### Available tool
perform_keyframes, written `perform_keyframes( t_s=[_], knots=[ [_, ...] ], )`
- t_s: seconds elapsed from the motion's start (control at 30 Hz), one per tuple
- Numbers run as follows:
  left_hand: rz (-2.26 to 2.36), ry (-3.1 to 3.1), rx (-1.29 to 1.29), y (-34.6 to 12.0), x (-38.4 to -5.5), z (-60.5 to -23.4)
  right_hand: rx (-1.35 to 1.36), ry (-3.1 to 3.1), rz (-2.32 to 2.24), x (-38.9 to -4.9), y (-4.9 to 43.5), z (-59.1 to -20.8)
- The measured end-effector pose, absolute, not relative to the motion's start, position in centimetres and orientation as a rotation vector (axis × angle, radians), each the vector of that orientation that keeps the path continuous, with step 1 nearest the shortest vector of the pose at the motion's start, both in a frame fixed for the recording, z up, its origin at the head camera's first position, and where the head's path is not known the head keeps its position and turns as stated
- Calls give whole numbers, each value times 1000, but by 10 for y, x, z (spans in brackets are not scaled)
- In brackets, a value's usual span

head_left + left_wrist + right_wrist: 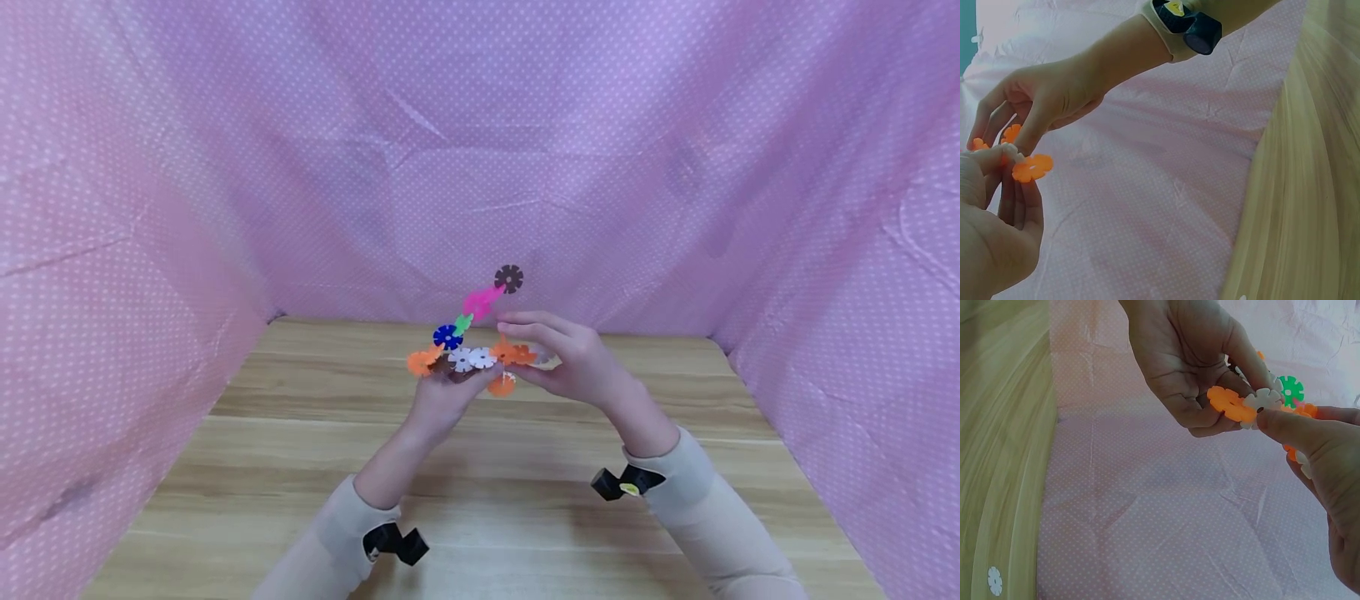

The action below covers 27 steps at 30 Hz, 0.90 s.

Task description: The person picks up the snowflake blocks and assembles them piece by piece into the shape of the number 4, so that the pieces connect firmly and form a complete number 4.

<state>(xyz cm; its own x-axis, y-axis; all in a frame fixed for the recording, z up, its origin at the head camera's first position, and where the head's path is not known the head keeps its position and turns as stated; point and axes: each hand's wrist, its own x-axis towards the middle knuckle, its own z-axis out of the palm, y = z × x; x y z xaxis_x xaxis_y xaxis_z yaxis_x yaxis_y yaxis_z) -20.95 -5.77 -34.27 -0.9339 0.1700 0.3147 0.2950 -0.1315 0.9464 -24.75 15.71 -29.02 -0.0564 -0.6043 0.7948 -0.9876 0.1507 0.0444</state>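
Note:
A linked chain of notched plastic snowflake discs is held up between both hands. From the upper end in the head view run a dark disc (508,279), a pink disc (477,304), a green one (462,324) and a blue disc (447,337). An orange disc (422,362) sits at its left bend. My left hand (442,407) grips the chain from below, thumb along the white discs (461,359). My right hand (581,362) pinches its right end near orange discs. In the right wrist view the right thumb presses a white disc (1264,400) joined to an orange disc (1231,404).
Beneath the hands lies a wood-grain table (480,500). Pink dotted cloth (480,208) surrounds it at the back and sides. A loose white disc (995,581) lies on the wood in the right wrist view. Black wrist cameras (393,543) are strapped over the light sleeves.

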Motion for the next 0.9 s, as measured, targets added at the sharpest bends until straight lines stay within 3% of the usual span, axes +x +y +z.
perform_keyframes(
  t_s=[0.9],
  knots=[
    [-2186, -1986, -619, -58, -206, -341, 1523, -1593, 745, -245, 159, -298]
  ],
)
